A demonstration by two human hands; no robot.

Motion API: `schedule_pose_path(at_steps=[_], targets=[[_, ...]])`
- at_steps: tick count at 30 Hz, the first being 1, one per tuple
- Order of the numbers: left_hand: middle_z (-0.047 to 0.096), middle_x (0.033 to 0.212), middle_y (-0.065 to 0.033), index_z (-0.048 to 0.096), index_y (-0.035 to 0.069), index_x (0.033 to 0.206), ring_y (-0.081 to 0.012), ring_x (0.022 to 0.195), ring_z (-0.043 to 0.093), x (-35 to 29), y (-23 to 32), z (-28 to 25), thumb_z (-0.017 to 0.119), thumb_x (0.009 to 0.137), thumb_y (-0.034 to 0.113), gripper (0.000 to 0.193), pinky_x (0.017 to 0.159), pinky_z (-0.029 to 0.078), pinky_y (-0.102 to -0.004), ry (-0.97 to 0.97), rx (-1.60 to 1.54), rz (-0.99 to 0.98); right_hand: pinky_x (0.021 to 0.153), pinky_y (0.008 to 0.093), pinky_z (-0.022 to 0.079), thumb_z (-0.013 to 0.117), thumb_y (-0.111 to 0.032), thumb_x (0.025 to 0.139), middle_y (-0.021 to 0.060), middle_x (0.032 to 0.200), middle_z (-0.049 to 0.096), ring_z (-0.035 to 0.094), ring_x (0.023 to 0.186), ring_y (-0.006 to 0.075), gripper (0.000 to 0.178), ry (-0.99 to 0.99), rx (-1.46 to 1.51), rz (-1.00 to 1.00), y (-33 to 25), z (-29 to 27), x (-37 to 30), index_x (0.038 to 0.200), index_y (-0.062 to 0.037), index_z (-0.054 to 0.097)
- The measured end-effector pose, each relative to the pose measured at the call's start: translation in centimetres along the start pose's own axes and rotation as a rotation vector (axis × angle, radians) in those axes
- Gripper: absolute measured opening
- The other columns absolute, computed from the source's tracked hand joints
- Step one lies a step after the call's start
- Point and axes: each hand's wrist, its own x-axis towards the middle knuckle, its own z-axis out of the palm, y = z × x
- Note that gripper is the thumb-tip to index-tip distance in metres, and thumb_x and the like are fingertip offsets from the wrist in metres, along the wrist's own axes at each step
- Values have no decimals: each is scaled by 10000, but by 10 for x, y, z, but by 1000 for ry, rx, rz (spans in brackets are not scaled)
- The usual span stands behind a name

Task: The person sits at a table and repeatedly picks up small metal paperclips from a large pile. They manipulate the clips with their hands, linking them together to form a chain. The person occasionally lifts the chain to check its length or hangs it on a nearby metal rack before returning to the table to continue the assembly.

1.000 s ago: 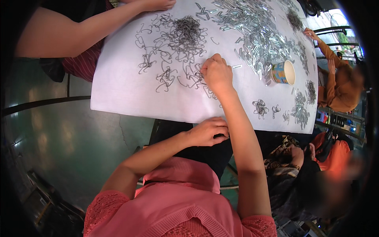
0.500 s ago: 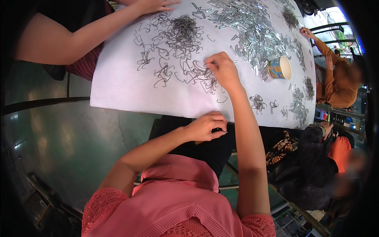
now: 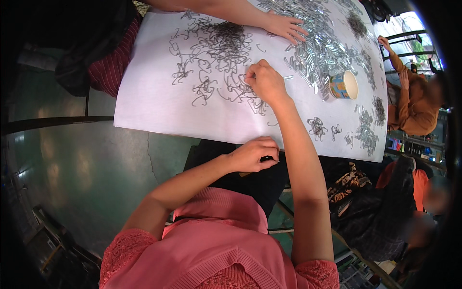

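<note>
My right hand [image 3: 265, 83] reaches over the table, its thumb and fingertips pinched together at the edge of a loose spread of bent wire hooks [image 3: 204, 89]. Whatever lies between those fingertips is too small to make out. Close to my body, at the table's front edge, my left hand [image 3: 257, 153] is curled with thumb and fingers nearly meeting; its contents are hidden. A denser heap of dark wire hooks [image 3: 228, 34] sits farther back. To the right of my right hand lies a broad spread of shiny narrow metal pieces [image 3: 320, 60].
A patterned paper cup [image 3: 339, 86] lies tipped on the white-covered table [image 3: 159, 108]. Smaller clusters of hooks [image 3: 316, 127] and shiny pieces [image 3: 366, 135] are at the right. A co-worker's hand [image 3: 288, 26] reaches in from the far left; another person [image 3: 414, 106] sits at the right.
The co-worker's arm has stretched rightward, and its hand now rests at the shiny metal pieces. My right hand has shifted slightly left; my left hand stays about where it was.
</note>
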Motion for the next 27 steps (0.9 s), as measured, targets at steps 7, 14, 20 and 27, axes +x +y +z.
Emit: schedule_pose_path(at_steps=[7, 14, 20, 27], targets=[[585, 900, -40, 607, 69, 813, -232, 900, 571, -4, 0, -1, 715, 756, 54, 123, 839, 453, -359, 7, 29, -5, 773, 408, 503, 688, -149, 787, 89, 954, 592, 628, 873, 288, 43, 65, 162, 97, 16, -7, -10, 785, -109, 674], [601, 954, -79, 617, 48, 845, -262, 923, 577, -1, 5, -4, 713, 765, 49, 125, 830, 463, -373, -78, 32, -16, 777, 414, 509, 719, -179, 757, 118, 988, 605, 616, 932, 295, 116, 42, 103, 63, 10, 0, -13, 824, -87, 698], [615, 1134, -139, 661, 44, 1020, -338, 1106, 557, -8, -6, -9, 719, 732, 38, 294, 966, 443, -399, -11, 101, -60, 796, 450, 509, 547, -74, 786, 157, 1090, 571, 582, 1003, 309, 184, 41, -160, 62, -17, 37, 8, 891, 22, 664], [604, 906, -93, 631, 39, 820, -281, 892, 585, 2, 4, 0, 720, 750, 40, 113, 803, 476, -365, -12, 12, -75, 753, 351, 505, 583, -54, 818, 108, 958, 599, 603, 855, 205, 103, 50, 328, 85, 20, 22, -14, 888, -9, 644]])
